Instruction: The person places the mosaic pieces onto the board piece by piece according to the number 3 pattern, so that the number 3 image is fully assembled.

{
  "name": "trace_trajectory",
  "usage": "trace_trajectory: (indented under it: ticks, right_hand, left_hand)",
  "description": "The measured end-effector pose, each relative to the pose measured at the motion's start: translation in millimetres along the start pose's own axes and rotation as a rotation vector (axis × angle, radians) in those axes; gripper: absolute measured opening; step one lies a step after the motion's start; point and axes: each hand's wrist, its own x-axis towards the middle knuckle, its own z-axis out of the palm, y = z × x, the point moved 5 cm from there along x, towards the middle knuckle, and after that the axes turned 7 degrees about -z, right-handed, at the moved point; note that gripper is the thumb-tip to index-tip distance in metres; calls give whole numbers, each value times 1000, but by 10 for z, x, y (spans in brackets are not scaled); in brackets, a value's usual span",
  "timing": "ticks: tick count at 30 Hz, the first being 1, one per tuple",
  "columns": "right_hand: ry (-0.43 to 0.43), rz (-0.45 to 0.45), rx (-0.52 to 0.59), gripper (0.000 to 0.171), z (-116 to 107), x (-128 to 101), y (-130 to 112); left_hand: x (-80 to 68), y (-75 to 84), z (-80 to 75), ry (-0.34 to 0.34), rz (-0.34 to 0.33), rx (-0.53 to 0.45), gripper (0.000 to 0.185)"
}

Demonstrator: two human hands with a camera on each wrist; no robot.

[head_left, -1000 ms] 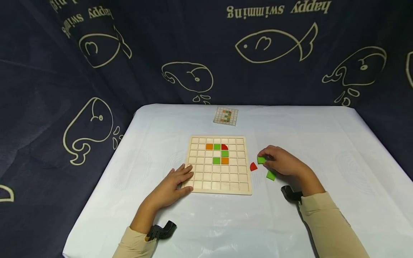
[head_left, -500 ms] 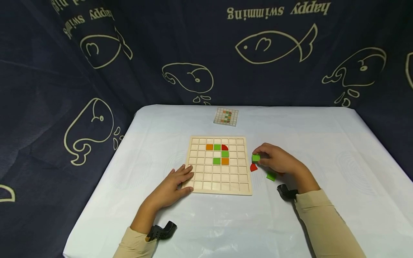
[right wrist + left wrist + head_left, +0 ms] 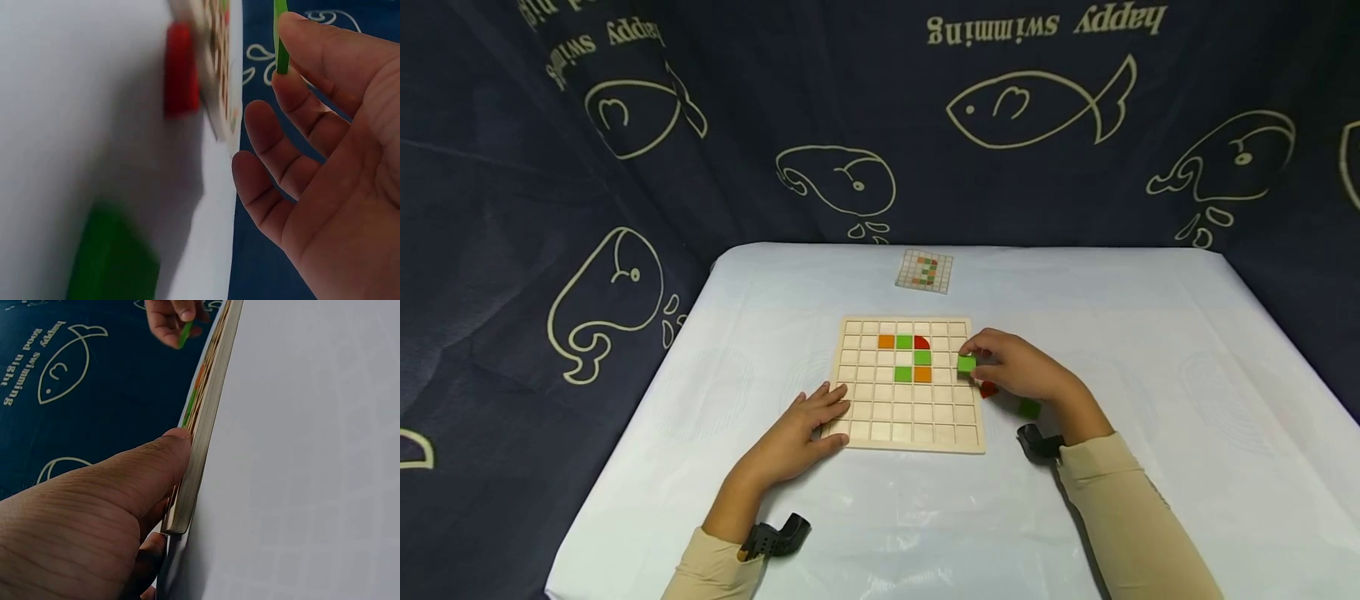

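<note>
We see a square pale-wood board ruled into cells (image 3: 880,429), with six flat orange, green and red tiles (image 3: 922,357) set in its far half. At the board's near left corner, the left hand (image 3: 799,427) rests with fingers spread and relaxed, gripping nothing. Over the board's right edge, the right hand (image 3: 1022,364) pinches a flat bright-green square tile (image 3: 967,365) between thumb and fingertip. Just beside that edge lies a red quarter-round tile (image 3: 989,389); right of the board, a second green square tile (image 3: 1029,408); beyond its far edge, a small card showing a coloured grid (image 3: 924,271). To handle the pinched tile well, we would hold it level by its edges, steady the board with the left hand, and lower it squarely over one cell without nudging neighbours
</note>
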Motion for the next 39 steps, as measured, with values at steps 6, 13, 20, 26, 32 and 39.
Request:
trace_trajectory:
  ticks: [6, 13, 20, 26, 32, 39]
  right_hand:
    - [-19, -55, 2, 28, 81, 107, -151]
    - [-43, -85, 50, 29, 198, 188, -281]
    - [-80, -112, 78, 26, 305, 226, -324]
    - [-123, -107, 55, 24, 375, 222, -355]
    - [-152, -104, 19, 22, 445, 232, -393]
    - [-161, -132, -33, 24, 506, 248, -404]
  left_hand:
    - [7, -3, -1, -1, 2, -2, 56]
    - [9, -6, 0, 2, -1, -1, 56]
    - [9, -7, 0, 0, -6, -1, 56]
    - [7, -8, 0, 1, -8, 3, 56]
    - [6, -3, -1, -1, -7, 7, 56]
    - [4, 6, -5, -3, -6, 6, 56]
